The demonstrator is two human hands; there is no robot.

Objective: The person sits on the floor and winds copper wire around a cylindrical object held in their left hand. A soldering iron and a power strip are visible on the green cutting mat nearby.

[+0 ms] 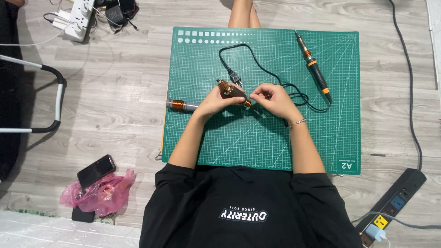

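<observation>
Head view: the left hand (219, 98) is wrapped around a small brown tool body with a copper coil (231, 91), near the middle of the green cutting mat (257, 147). Its long axis runs left to right, orange tip toward the right hand (271, 97). That hand sits just beside the tip, fingers curled and pinched together; on what, I cannot tell.

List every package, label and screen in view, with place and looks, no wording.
Phone: floor at left, dark rectangle, screen off, lying on the bag.
Pink bag: floor at left, crumpled plastic.
Mat label: near right corner of the green mat, small white print.
Shirt print: white lettering on black shirt.
</observation>
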